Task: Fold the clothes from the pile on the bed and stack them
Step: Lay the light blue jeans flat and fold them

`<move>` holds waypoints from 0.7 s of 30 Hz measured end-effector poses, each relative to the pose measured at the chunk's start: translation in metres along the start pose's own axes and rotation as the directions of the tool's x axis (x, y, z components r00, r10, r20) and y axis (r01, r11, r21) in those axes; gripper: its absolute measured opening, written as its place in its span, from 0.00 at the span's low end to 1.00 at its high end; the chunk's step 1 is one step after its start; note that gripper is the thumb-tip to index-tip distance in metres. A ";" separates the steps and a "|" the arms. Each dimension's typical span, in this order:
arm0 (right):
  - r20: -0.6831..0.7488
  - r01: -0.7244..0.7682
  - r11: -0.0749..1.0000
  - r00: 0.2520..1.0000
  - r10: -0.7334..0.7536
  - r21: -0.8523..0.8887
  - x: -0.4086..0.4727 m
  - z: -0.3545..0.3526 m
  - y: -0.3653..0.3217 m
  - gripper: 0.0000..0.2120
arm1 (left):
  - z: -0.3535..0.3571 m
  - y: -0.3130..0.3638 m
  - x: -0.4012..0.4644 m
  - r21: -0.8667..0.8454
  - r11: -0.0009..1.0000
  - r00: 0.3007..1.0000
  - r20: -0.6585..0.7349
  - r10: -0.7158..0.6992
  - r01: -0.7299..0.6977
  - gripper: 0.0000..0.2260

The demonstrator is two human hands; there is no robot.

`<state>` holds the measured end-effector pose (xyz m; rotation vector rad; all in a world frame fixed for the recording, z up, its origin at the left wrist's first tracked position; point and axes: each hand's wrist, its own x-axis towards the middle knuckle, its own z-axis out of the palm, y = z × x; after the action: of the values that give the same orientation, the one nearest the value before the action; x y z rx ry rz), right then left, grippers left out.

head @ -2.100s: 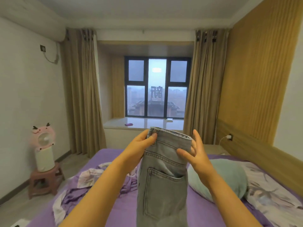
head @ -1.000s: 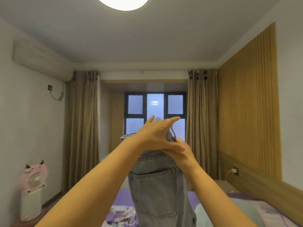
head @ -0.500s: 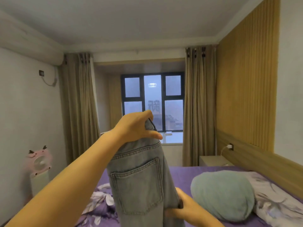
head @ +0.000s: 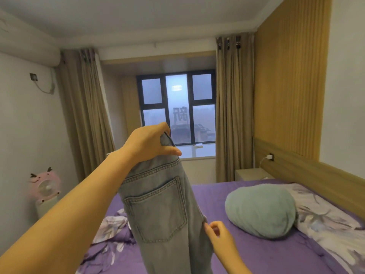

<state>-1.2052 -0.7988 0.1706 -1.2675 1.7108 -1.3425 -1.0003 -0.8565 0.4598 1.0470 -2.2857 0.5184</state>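
Grey jeans (head: 158, 206) held up over the bed (head: 256, 252)

The left hand (head: 147, 144) grips the waistband at about 12 o'clock — thumb clamped across the denim — so the jeans hang straight down, back pocket facing the camera. The right hand (head: 218, 233) at 5 o'clock has its fingers curled at the jeans' right edge; whether it pinches the cloth I cannot tell. A teal pillow (head: 260, 210) lies at 3 o'clock, crumpled purple floral cloth (head: 110, 230) at 8 o'clock on the bed.
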 end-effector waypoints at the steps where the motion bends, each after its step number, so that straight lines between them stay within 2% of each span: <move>1: 0.025 -0.036 0.999 0.999 0.036 -0.003 -0.001 0.002 -0.001 0.10 | 0.001 0.001 -0.001 0.005 1.000 1.000 0.005 -0.002 0.002 0.38; 4: 0.118 -0.092 0.983 0.990 0.073 0.160 -0.002 0.006 -0.006 0.07 | 0.004 0.002 -0.002 0.033 0.999 0.999 0.037 -0.012 0.011 0.40; 7: 0.179 -0.026 0.978 0.984 -0.011 0.205 0.000 0.002 -0.014 0.20 | 0.003 -0.001 -0.005 0.060 0.998 0.999 0.048 -0.018 0.015 0.38; 10: 0.151 0.040 0.986 0.986 -0.065 0.164 0.001 -0.005 -0.019 0.28 | -0.002 -0.013 -0.010 0.088 0.996 0.999 0.034 -0.035 0.032 0.36; 13: 0.163 0.065 0.993 0.983 -0.081 0.099 0.002 -0.010 -0.022 0.31 | -0.005 -0.026 -0.014 0.122 0.992 0.999 0.003 -0.038 0.037 0.37; 16: 0.158 0.132 0.991 0.978 -0.135 0.027 0.001 -0.014 -0.028 0.27 | -0.007 -0.037 -0.018 0.144 0.988 0.999 -0.024 -0.047 0.050 0.40; 18: 0.149 0.203 0.976 0.970 -0.190 -0.083 0.003 -0.019 -0.030 0.25 | -0.009 -0.044 -0.021 0.151 0.986 0.998 -0.022 -0.060 0.063 0.40; 21: 0.256 0.379 0.888 0.914 -0.316 -0.258 0.002 -0.029 -0.034 0.22 | -0.014 -0.052 -0.025 0.164 0.984 0.997 -0.013 -0.073 0.074 0.39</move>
<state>-1.2211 -0.7909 0.2121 -1.8988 1.6344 -1.1101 -0.9419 -0.8671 0.4603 1.2019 -2.2190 0.6884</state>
